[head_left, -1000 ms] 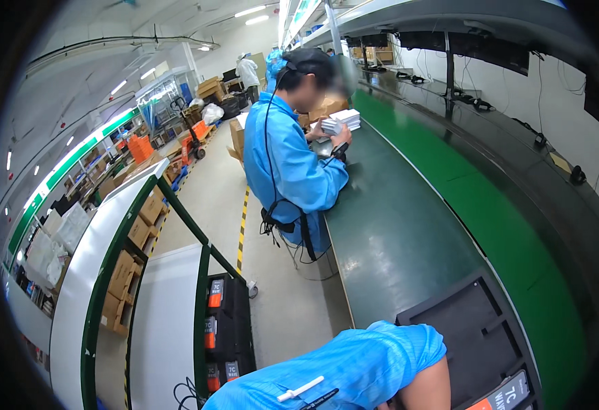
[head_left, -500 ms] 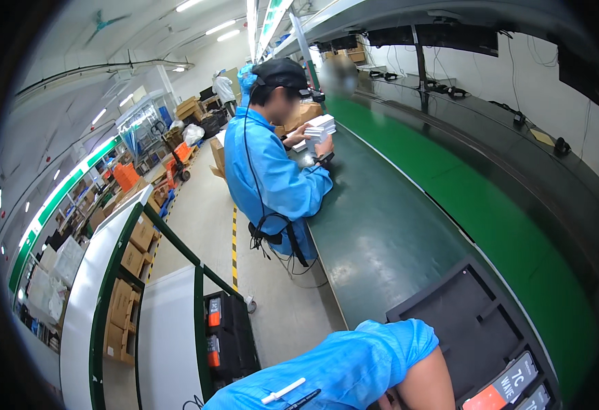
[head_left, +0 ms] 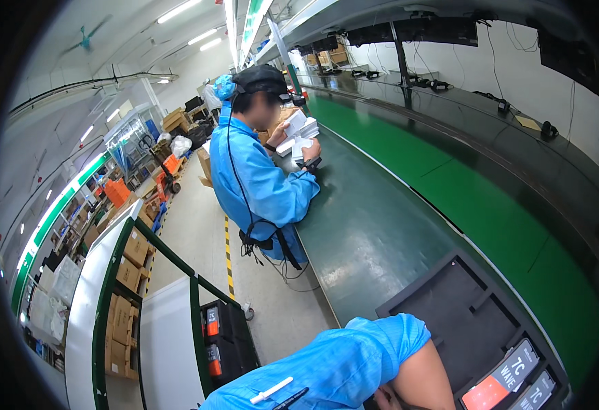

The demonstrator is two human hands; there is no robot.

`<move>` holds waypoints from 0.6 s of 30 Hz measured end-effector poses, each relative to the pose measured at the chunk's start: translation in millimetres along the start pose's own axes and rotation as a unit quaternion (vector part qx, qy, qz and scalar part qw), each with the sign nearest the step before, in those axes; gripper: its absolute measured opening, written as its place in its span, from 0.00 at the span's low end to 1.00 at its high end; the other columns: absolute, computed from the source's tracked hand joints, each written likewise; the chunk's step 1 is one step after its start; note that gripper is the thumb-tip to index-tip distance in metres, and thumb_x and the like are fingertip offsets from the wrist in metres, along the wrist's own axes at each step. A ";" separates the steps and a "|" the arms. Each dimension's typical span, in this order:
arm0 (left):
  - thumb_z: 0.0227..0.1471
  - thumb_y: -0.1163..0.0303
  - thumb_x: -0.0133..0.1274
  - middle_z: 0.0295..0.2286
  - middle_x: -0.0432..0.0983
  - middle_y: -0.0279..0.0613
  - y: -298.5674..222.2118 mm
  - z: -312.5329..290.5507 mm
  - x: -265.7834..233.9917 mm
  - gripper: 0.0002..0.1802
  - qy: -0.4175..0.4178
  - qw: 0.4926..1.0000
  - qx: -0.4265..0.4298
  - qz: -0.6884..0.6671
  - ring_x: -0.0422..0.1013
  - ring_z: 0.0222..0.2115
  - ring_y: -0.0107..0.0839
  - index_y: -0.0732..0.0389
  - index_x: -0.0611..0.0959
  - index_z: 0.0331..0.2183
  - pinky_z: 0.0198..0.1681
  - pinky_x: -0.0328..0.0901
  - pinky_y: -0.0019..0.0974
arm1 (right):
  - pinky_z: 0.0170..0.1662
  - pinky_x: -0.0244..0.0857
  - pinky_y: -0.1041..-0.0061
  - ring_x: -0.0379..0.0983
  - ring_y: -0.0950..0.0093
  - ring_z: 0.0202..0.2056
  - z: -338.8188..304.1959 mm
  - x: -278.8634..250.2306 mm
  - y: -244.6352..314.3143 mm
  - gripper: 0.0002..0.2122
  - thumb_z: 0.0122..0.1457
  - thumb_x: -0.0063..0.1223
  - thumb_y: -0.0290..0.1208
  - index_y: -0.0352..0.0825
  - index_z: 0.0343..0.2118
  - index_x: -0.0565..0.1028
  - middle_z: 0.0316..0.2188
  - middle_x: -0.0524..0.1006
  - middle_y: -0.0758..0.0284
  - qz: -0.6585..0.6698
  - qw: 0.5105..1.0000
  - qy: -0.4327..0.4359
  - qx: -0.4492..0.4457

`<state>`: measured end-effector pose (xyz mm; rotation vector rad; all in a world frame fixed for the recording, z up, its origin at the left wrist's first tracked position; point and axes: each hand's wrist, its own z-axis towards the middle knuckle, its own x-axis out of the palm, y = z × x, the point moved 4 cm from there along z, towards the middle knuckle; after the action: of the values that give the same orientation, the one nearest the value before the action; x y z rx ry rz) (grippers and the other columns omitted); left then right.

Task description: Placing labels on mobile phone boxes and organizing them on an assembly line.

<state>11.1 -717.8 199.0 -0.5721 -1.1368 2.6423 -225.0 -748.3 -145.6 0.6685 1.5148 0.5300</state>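
My bare forearm (head_left: 424,374) and blue sleeve (head_left: 340,352) come in along the lower edge, with a white pen and a dark pen at the sleeve. The forearm bends down out of the picture, so its hand does not show. A small dark patch of skin beside it is too hidden to tell. Next to the forearm lies a black tray (head_left: 443,301) with compartments, on the green table (head_left: 375,253). In its near right part sit two flat grey-and-orange boxes (head_left: 503,377), side by side. Neither of my hands can be made out.
A co-worker in a blue smock (head_left: 251,171) stands at the table's far left, handling small white boxes (head_left: 298,137). A green conveyor belt (head_left: 450,184) runs along the right. At left stands a green-framed rack (head_left: 101,301); beside it are black trays (head_left: 234,335) with similar boxes.
The whole scene has shifted slightly left in the picture. The co-worker's hands have moved apart, with white boxes at each. My arm keeps nearly the same bend.
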 end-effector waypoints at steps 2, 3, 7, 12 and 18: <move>0.56 0.67 0.48 0.31 0.79 0.49 0.7 -2.0 0.1 0.14 -0.003 1.000 -0.001 0.001 0.73 0.32 0.41 0.68 0.82 0.36 0.38 0.66 0.39 | 0.36 0.71 0.70 0.79 0.66 0.33 -20.8 33.8 -38.0 0.15 0.50 0.66 0.36 0.31 0.36 0.79 0.30 0.81 0.59 -0.015 0.999 -0.016 -0.049; 0.56 0.67 0.48 0.31 0.78 0.49 0.3 -3.2 0.2 0.14 -0.003 1.000 0.000 0.002 0.73 0.33 0.41 0.68 0.82 0.36 0.38 0.66 0.39 | 0.34 0.70 0.71 0.79 0.69 0.30 -22.2 34.7 -41.5 0.13 0.49 0.66 0.33 0.31 0.34 0.79 0.27 0.81 0.61 0.008 0.998 -0.028 -0.061; 0.56 0.67 0.48 0.31 0.78 0.50 -0.2 -4.8 -0.6 0.14 -0.002 1.000 0.003 0.005 0.73 0.33 0.42 0.68 0.81 0.36 0.38 0.66 0.40 | 0.31 0.70 0.73 0.78 0.71 0.27 -30.9 44.1 -57.3 0.10 0.47 0.68 0.30 0.31 0.30 0.80 0.25 0.81 0.64 0.013 0.997 -0.044 -0.054; 0.56 0.67 0.47 0.31 0.78 0.51 9.6 -2.5 6.5 0.15 0.008 1.000 0.003 -0.010 0.72 0.34 0.44 0.68 0.81 0.37 0.39 0.66 0.41 | 0.34 0.70 0.69 0.79 0.70 0.33 130.7 -160.7 217.5 0.14 0.50 0.66 0.36 0.31 0.34 0.79 0.32 0.81 0.60 0.199 0.961 0.008 0.191; 0.56 0.67 0.46 0.32 0.78 0.53 6.0 -6.8 11.1 0.15 0.010 1.000 0.013 -0.012 0.72 0.34 0.46 0.68 0.81 0.37 0.39 0.66 0.42 | 0.33 0.70 0.69 0.78 0.69 0.31 180.9 -98.3 238.5 0.12 0.51 0.64 0.35 0.32 0.33 0.79 0.31 0.81 0.61 0.157 0.987 0.022 -0.002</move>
<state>3.8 -713.7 187.3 -0.5753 -1.0965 2.6217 -23.9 -657.3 79.2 0.9034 1.4562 0.7903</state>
